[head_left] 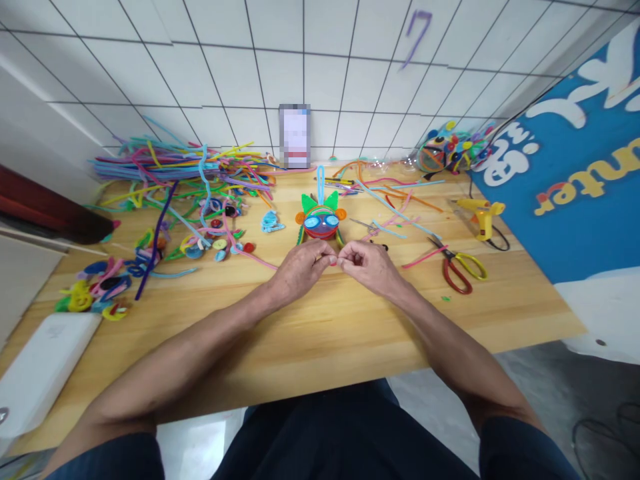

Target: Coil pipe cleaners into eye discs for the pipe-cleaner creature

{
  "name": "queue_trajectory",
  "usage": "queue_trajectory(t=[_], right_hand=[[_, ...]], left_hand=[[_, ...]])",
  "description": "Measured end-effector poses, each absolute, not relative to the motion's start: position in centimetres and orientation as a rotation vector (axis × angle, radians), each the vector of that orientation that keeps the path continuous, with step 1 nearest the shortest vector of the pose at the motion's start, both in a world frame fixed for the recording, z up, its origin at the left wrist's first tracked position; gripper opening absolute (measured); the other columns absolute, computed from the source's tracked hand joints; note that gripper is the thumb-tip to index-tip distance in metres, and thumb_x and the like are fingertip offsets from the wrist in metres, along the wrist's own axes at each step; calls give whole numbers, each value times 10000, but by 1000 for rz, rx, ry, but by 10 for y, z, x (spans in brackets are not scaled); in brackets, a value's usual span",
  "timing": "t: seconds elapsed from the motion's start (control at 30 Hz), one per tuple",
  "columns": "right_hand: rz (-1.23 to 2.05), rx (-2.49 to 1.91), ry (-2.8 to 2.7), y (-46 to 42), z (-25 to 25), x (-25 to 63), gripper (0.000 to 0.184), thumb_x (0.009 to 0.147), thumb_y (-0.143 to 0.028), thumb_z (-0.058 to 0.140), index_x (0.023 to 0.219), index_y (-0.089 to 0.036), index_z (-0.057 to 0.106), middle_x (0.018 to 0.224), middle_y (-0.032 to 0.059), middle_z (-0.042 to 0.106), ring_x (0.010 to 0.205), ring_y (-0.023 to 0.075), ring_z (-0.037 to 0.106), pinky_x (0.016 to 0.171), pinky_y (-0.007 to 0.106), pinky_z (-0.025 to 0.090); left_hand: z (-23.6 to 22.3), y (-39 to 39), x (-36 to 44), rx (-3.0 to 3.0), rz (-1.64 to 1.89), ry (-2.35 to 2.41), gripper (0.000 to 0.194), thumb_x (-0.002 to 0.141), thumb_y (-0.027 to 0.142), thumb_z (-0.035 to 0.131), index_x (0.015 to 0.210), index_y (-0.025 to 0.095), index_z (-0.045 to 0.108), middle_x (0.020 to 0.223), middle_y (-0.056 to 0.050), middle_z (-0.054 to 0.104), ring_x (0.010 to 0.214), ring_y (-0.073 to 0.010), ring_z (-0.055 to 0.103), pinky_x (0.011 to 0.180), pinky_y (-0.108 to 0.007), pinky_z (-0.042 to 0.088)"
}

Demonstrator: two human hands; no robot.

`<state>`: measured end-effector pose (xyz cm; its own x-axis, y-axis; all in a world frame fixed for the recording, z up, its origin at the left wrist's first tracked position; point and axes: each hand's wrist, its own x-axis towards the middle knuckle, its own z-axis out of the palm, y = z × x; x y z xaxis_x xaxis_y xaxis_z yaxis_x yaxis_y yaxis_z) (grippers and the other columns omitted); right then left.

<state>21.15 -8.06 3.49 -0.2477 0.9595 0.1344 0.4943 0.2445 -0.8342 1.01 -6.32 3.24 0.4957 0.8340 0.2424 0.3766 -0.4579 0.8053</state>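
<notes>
My left hand (303, 270) and my right hand (369, 265) meet above the middle of the table, each closed in a pinch. A trace of pinkish red shows between the fingertips; what they hold is too small to make out. Just behind them sits a small pipe-cleaner figure (321, 225) with green pointed ears, blue button eyes, orange side discs and a light-blue loop on top. My fingers partly hide its lower part. To the right of my right hand lie a short pink pipe cleaner (424, 257) and scissors (457, 265) with red and yellow handles.
Bundled pipe cleaners (160, 163) lie back left, with loose buttons (220, 247) and curled pieces before them. A phone (296, 137) leans on the tiled wall. A yellow glue gun (481, 217) stands right. At left is a white box-like device (47, 367); a decorated jar (433, 159) sits back right.
</notes>
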Motion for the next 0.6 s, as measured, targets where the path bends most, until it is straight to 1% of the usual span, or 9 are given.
queue_trajectory(t=[0.17,0.33,0.47,0.6], right_hand=[[1102,-1319,-1673,-80,34,209,193,830,-377,662,777,-192,648,623,-38,565,546,102,470,521,245,348],[1159,-1300,-1543,-80,31,202,225,805,-406,672,752,-192,627,614,-27,591,545,109,495,536,252,370],[1178,-1285,-1483,-82,30,198,234,802,-417,688,761,-192,637,620,-24,600,551,110,490,542,255,372],[1208,-1273,-1453,-83,31,196,250,802,-433,690,751,-198,623,596,-40,552,543,104,455,533,254,354]], left_hand=[[28,-68,13,1840,970,1061,167,957,293,575,854,182,647,798,-17,656,703,-144,539,686,-264,405],[23,-69,18,1538,1025,1055,254,907,419,625,820,180,638,763,1,632,710,-143,520,685,-262,399],[23,-70,22,1326,1024,1036,308,837,478,690,784,185,611,666,32,537,644,-125,444,621,-249,363],[20,-74,24,1199,1003,1019,315,831,495,693,823,188,625,592,66,429,573,-108,347,562,-242,306]])
